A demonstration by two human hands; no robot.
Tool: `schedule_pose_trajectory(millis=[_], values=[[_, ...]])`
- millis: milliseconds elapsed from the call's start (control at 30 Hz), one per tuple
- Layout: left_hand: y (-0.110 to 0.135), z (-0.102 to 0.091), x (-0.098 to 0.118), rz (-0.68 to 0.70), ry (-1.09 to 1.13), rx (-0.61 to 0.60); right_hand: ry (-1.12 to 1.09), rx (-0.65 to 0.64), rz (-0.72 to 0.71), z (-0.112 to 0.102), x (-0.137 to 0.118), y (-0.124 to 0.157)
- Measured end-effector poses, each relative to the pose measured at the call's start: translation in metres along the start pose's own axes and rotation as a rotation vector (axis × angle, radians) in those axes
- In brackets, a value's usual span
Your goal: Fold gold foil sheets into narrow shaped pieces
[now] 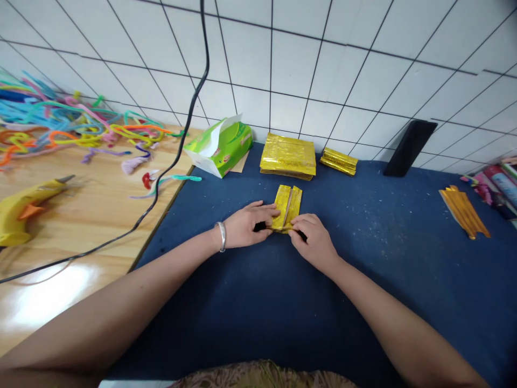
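Observation:
A small folded piece of gold foil paper (295, 200) lies on the blue cloth in front of me, its two side flaps meeting near a lengthwise gap in the middle. My left hand (244, 225), with a silver bangle at the wrist, grips its lower left edge, thumb below and fingers laid on the flap. At the lower right corner, my right hand (315, 240) pinches the paper between thumb and bent fingers. The near edge looks slightly turned up between both hands. Just beyond it sits a stack of gold foil paper (287, 155).
A folded gold piece (339, 161), a green tissue pack (228, 146) and a black phone-like slab (410, 148) stand along the tiled wall. Gold strips (465, 211) lie right. Leftward are a yellow glue gun (30, 207), colourful pipe cleaners (81, 126) and a hanging black cable (189, 116).

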State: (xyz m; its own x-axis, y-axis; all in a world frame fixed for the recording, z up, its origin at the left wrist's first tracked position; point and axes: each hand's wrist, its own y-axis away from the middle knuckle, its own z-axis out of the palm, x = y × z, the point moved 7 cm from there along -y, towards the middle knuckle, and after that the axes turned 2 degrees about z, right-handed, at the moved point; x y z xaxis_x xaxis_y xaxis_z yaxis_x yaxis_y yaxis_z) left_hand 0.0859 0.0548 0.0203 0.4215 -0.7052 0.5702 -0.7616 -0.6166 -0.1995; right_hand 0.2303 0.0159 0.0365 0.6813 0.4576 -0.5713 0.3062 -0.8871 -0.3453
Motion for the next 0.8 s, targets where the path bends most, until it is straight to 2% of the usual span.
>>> schedule_pose_trajectory(millis=[400,800], values=[[0.0,0.004,-0.007,0.006,0.008,0.016,0.036,0.054,0.043,0.001,0.005,-0.002],[-0.004,-0.002,-0.001,-0.007,0.013,0.12,0.12,0.027,0.115,0.004,0.012,-0.004]])
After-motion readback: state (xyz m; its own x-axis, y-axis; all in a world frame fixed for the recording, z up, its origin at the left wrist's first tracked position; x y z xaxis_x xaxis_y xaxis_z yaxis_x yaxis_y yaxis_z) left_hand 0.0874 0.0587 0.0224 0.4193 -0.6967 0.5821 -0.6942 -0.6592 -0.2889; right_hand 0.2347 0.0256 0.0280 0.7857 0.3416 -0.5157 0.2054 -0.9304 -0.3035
